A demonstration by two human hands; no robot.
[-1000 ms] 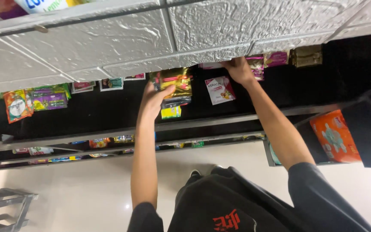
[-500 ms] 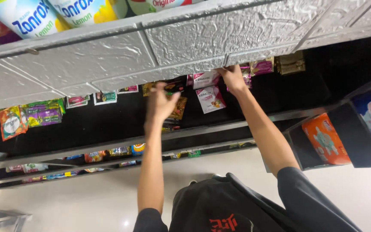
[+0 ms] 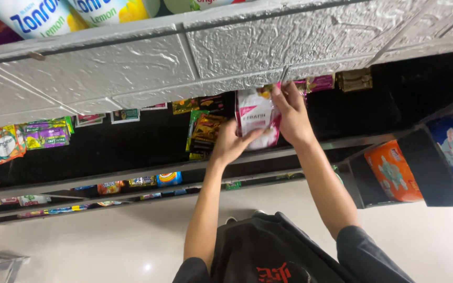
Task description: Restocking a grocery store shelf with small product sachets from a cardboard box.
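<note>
Green sachets (image 3: 45,133) hang left; an orange pack (image 3: 392,170) sits right.
</note>
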